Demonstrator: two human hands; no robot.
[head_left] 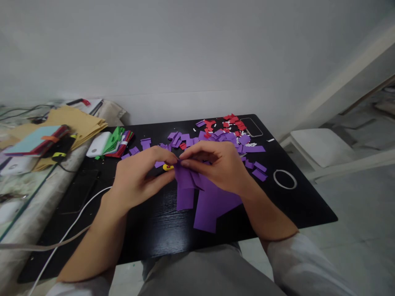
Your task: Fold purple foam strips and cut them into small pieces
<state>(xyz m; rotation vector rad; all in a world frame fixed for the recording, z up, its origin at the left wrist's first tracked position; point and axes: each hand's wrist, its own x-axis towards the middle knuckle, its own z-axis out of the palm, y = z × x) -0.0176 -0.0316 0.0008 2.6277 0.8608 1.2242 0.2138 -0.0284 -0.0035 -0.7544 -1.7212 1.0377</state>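
My left hand [144,176] and my right hand [216,163] meet over the middle of the black table, both closed in a pinch. Between their fingertips they grip the top edge of a piece of purple paper [185,180], which hangs down from them. Under it and to the right lie larger purple paper sheets [207,207], partly covered by my right hand. A small yellow object [167,167] shows beside my left fingertips; most of it is hidden. Beyond my hands spreads a heap of purple paper scraps [222,135].
Red paper scraps [236,123] and white bits lie at the back right. A silvery ring [285,179] rests on the right. Bundled coloured papers [119,142], a black phone-like slab [79,191] and a white cable [78,216] occupy the left. A white stool [321,146] stands beyond the table [308,209].
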